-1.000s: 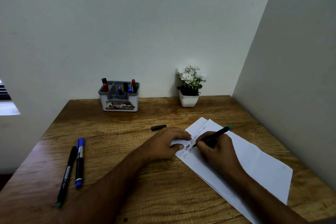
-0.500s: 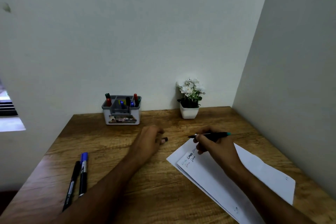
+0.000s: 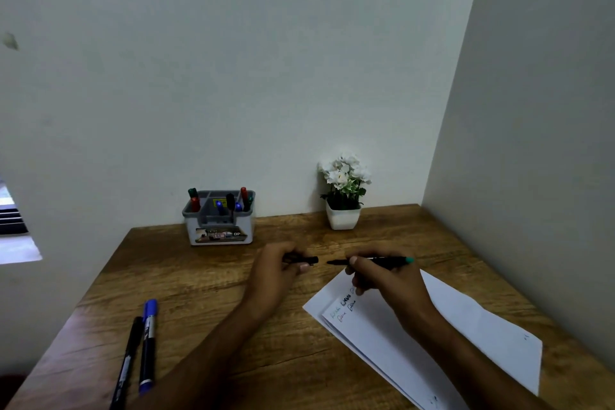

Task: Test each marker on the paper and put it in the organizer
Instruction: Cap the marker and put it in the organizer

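Two hands are working just behind the paper (image 3: 432, 326), toward the organizer (image 3: 218, 220). The right hand (image 3: 389, 280) is gripping a black marker (image 3: 372, 261) with a teal end, holding it level above the paper's far corner, its bare tip pointing left. The left hand (image 3: 276, 271) is pinching the cap (image 3: 304, 260) in curled fingers, a little to the left of the paper, with the cap's mouth facing the tip and a small gap between them. The step in hand is probably capping.

The main risk is misalignment: if the tip is meeting the cap's rim off-centre, it could be smearing ink on the fingers or bending the nib. A cap pushed on loosely could be dropping off during the carry to the organizer, which is sitting well beyond the paper against the wall, already holding several markers.

Two more markers, one black (image 3: 128, 359) and one blue (image 3: 148, 346), are lying on the surface (image 3: 206, 293) far left of the paper, seemingly awaiting their turn.
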